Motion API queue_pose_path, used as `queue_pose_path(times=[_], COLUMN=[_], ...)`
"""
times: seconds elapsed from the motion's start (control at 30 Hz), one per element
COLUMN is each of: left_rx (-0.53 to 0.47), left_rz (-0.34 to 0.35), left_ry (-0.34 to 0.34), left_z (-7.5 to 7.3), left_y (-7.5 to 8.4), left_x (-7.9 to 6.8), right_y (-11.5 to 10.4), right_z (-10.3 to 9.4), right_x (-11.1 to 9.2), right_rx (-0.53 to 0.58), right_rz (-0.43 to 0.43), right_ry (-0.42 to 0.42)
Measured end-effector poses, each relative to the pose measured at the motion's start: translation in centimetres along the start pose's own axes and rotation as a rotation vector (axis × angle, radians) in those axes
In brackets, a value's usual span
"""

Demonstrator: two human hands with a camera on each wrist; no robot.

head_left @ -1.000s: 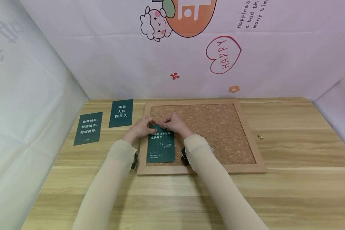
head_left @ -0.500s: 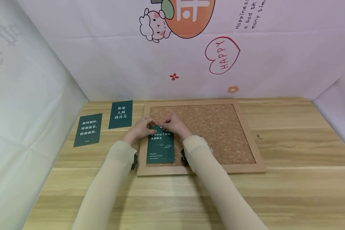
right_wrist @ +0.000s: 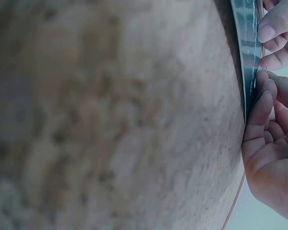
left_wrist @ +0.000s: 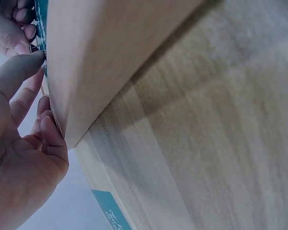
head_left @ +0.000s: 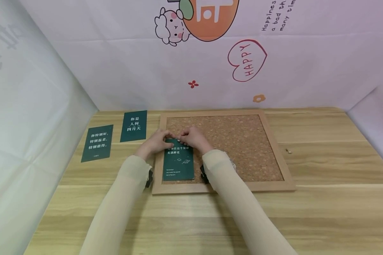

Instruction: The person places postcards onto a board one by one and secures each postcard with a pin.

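Observation:
A dark green card (head_left: 178,164) with white writing lies at the left side of a framed cork board (head_left: 242,141). At its top edge, my left hand (head_left: 156,143) rests its thumb on the card, while its other fingers reach over the corner and the frame. My right hand (head_left: 194,137) pinches a small thumbtack (head_left: 178,140) at the top middle of the same card. In the right wrist view, the thumbtack's thin point (right_wrist: 267,69) shows between the fingertips of both hands. The fingers cover part of the card's top edge.
Two more green cards, an upper card (head_left: 133,126) and a lower-left card (head_left: 97,143), lie left of the board on the wooden table (head_left: 178,226). Tiny gold-coloured pieces (head_left: 288,151) lie right of the board. White printed cloth (head_left: 121,71) stands behind the table.
The head view shifts very slightly. Both hands, the card and the thumbtack keep practically the same places.

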State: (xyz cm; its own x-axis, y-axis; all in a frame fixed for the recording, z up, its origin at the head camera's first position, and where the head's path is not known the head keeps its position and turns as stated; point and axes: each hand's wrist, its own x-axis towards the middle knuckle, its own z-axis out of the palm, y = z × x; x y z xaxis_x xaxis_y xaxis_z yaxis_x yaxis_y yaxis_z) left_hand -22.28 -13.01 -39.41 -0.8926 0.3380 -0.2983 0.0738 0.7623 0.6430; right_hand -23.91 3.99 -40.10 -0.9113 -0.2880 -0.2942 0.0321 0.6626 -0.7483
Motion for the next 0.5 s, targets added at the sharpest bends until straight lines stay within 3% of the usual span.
queue_pose_path(times=[0.5], left_rx=[-0.028], left_rz=[0.021], left_ry=[0.009], left_z=[0.21], left_y=[-0.78], left_x=[0.55], right_y=[-0.24], right_z=[0.20], right_x=[-0.08], right_rx=[-0.012], right_rz=[0.006], right_ry=[0.001])
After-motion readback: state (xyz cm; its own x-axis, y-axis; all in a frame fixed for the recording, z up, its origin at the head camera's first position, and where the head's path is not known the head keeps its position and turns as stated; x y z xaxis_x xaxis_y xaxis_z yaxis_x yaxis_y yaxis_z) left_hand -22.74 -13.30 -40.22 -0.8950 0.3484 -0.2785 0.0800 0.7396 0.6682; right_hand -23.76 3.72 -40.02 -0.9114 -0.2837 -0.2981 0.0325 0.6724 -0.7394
